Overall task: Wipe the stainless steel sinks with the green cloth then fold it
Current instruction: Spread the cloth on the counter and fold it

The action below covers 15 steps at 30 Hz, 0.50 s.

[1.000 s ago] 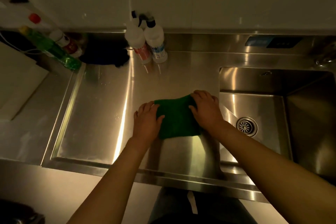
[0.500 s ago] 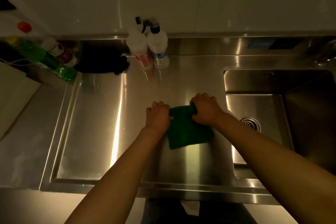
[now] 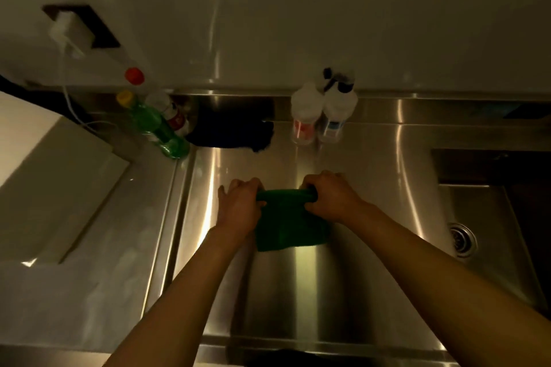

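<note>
The green cloth (image 3: 286,223) hangs folded over the stainless steel drainboard (image 3: 372,188), its near edge draping down toward me. My left hand (image 3: 238,208) grips its far left corner. At the far right corner my right hand (image 3: 331,197) is closed on the cloth. The top edge is stretched between the two fists. The steel sink basin (image 3: 492,217) with its round drain (image 3: 463,240) lies to the right of my right hand.
Two white spray bottles (image 3: 323,112) stand at the back wall. A green bottle (image 3: 158,128), a red-capped bottle (image 3: 168,112) and a dark cloth (image 3: 232,131) sit at the back left. A pale counter (image 3: 59,188) lies left; a charger (image 3: 70,31) is plugged into the wall.
Both hands went from pressing flat on the cloth to gripping its far corners and lifting that edge. The camera view tilted up and shifted left.
</note>
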Motion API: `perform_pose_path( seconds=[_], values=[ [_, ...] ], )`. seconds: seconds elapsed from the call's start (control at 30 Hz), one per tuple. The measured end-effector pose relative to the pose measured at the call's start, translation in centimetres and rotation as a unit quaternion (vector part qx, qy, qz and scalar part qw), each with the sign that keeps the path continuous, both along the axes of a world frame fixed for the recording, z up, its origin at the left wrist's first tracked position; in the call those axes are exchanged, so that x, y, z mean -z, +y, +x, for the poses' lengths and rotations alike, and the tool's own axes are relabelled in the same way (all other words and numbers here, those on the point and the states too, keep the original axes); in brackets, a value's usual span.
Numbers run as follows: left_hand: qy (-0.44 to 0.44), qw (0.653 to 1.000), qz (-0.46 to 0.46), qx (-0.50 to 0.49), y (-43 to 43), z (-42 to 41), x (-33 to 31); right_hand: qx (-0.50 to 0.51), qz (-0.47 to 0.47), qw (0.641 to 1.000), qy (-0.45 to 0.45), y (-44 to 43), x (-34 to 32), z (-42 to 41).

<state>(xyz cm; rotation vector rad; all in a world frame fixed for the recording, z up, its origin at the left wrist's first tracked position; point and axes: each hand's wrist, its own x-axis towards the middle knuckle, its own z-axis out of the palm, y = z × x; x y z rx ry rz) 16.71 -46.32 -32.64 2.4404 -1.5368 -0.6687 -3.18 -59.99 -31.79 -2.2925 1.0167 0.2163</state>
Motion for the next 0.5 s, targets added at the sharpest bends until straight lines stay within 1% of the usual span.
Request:
perform_pose_path(
  seconds=[0.2, 0.3, 0.4, 0.5],
  values=[
    [-0.038, 0.999, -0.018, -0.021, -0.8, 8.0, -2.9, -0.002, 0.005, 0.998, -0.055, -0.4, -0.8, 8.0],
    [-0.033, 0.997, -0.051, -0.048, -2.6, 10.8, -3.6, 0.012, 0.004, 0.997, -0.073, -2.0, -0.9, 11.0],
    [-0.033, 0.996, -0.068, -0.054, -5.2, 13.2, -3.9, 0.028, -0.017, 0.995, -0.089, -4.1, -0.8, 13.8],
    [-0.047, 0.995, -0.065, -0.053, -8.3, 15.5, -4.0, 0.053, -0.051, 0.991, -0.110, -6.3, -0.6, 16.4]
  ],
)
